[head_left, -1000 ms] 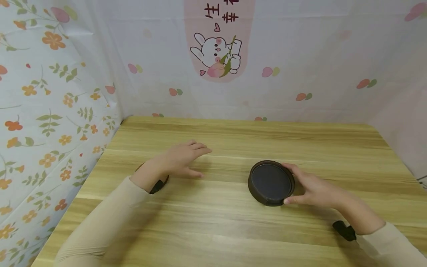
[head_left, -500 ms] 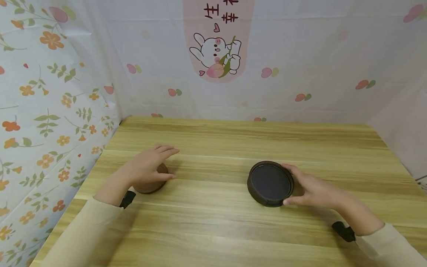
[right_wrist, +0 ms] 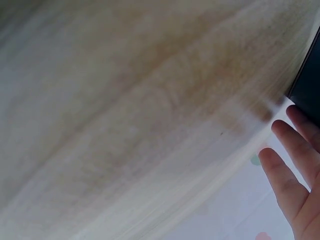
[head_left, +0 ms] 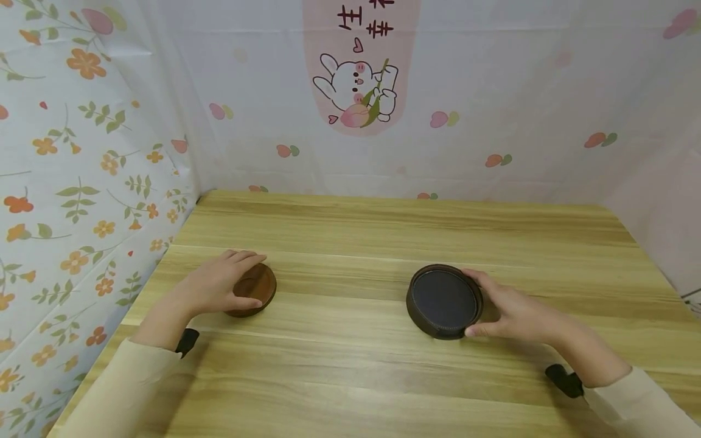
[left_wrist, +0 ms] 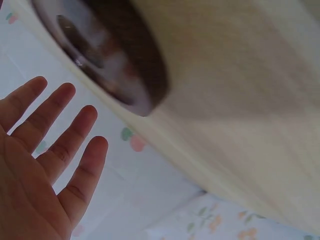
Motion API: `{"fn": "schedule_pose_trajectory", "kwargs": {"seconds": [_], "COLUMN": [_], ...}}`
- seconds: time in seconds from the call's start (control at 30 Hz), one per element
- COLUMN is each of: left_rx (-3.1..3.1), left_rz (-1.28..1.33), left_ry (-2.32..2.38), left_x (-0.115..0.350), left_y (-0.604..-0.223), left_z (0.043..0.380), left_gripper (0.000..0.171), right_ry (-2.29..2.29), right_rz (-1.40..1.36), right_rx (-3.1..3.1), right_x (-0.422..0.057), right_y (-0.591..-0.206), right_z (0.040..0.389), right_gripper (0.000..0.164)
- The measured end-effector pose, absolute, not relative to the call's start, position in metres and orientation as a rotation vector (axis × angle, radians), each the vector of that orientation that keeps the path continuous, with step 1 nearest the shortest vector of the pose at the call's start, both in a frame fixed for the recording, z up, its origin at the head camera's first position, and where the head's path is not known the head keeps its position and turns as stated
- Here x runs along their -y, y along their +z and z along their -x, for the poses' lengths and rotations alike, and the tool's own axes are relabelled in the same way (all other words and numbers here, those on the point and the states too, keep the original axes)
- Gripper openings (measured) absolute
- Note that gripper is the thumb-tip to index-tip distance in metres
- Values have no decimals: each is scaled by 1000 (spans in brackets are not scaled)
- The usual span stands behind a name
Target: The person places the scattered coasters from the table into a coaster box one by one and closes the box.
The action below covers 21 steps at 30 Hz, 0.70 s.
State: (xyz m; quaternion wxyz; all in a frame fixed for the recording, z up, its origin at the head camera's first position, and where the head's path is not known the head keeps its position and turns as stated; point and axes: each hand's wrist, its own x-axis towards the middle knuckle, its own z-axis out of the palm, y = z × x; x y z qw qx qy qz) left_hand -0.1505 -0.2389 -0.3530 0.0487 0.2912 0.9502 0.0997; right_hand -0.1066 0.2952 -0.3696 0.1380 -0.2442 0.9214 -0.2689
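A round black coaster holder (head_left: pixel 445 299) with a stitched rim stands on the table, right of centre in the head view. My right hand (head_left: pixel 515 313) holds it by its right side, thumb at the near edge and fingers at the far edge. In the right wrist view a dark corner of the holder (right_wrist: pixel 309 87) meets the fingertips. At the left lies a glossy brown wooden coaster (head_left: pixel 261 287) with a recessed middle. My left hand (head_left: pixel 216 286) hovers over its left part and hides some of it. The left wrist view shows those fingers (left_wrist: pixel 82 167) extended, apart from the coaster (left_wrist: pixel 107 55).
Both things lie on a wood-grain table (head_left: pixel 350 377). A white printed cloth (head_left: pixel 246 73) hangs behind the table's far edge, and a floral cloth (head_left: pixel 82 213) along its left side. Black wrist straps (head_left: pixel 565 380) sit below each hand.
My left hand has moved left from the middle of the table to above the wooden coaster, which it covered more half a second ago. The right hand and holder have stayed put.
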Motion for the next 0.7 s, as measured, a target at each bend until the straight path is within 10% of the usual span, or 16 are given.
{"fn": "schedule_pose_trajectory", "kwargs": {"seconds": [0.7], "left_rx": [-2817], "left_rz": [-737], "left_ry": [307], "left_x": [252], "left_y": [-364], "left_z": [144], "left_gripper": [102], "right_ry": [-789], "right_rz": [704], "right_rx": [-2662], "right_x": [-294], "right_y": [-369], "right_z": [105], "right_gripper": [107]}}
